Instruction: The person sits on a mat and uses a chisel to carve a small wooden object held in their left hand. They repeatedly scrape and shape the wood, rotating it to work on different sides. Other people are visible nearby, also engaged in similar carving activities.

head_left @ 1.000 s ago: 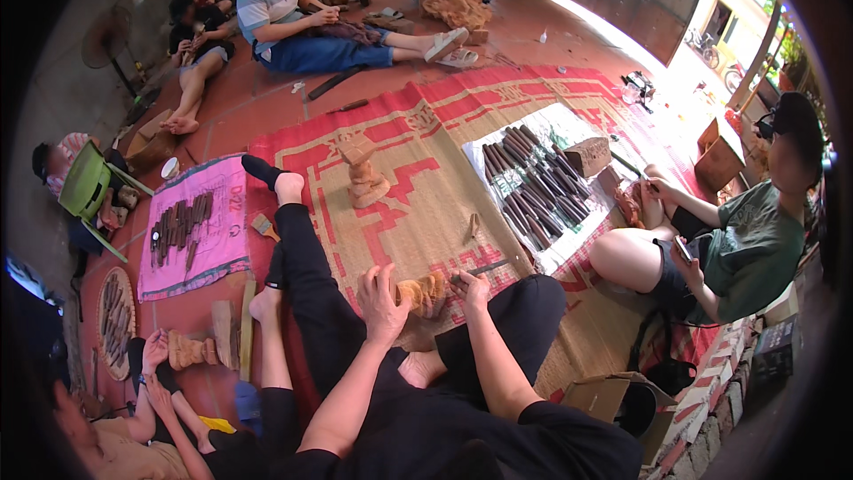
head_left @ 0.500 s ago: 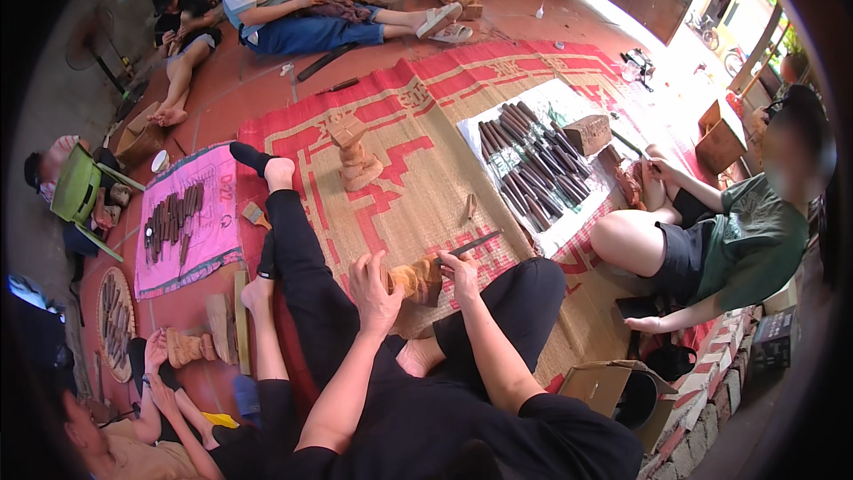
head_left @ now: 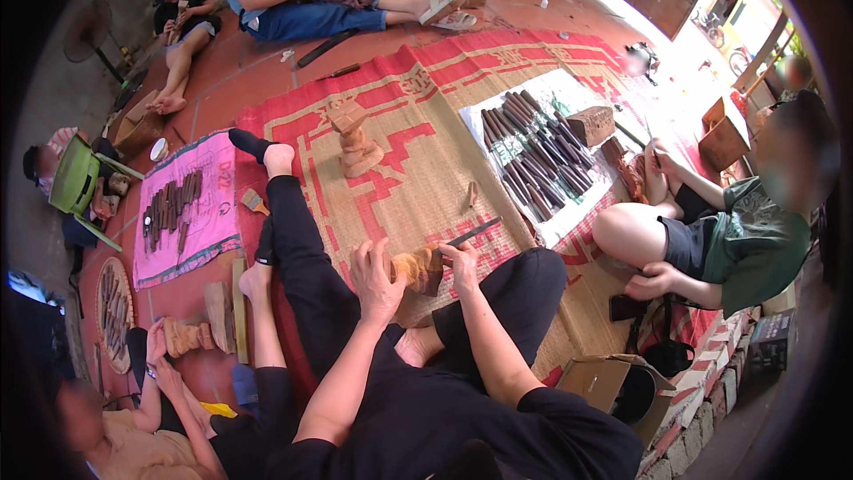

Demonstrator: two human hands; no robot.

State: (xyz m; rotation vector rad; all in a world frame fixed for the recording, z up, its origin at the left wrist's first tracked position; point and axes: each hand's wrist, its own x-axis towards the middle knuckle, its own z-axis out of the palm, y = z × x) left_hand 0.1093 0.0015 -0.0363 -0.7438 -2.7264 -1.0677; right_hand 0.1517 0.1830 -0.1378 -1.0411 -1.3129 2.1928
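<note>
Between my legs, a partly carved wooden figure (head_left: 410,270) lies tilted in my hands, with a block-like darker base at its right end. My left hand (head_left: 377,284) is closed around its left end. My right hand (head_left: 461,265) grips a dark, narrow, flat tool (head_left: 474,232) beside the base; its long end points up and to the right. The contact between the tool and the wood is partly hidden by my right fingers. Farther out on the mat stands another carved wooden figure (head_left: 357,144) with a square block on top.
Several dark-handled tools (head_left: 538,156) lie on a white cloth (head_left: 562,229) at right, near a wooden block (head_left: 591,126). More tools lie on a pink cloth (head_left: 209,260) at left. A person in green (head_left: 755,240) sits right; another person (head_left: 142,458) holds a carving at lower left. A cardboard box (head_left: 591,380) is beside my right knee.
My hands stay on the carving and tool, with only a small shift. The person in green has raised a lowered hand toward the thigh. The view has tilted slightly.
</note>
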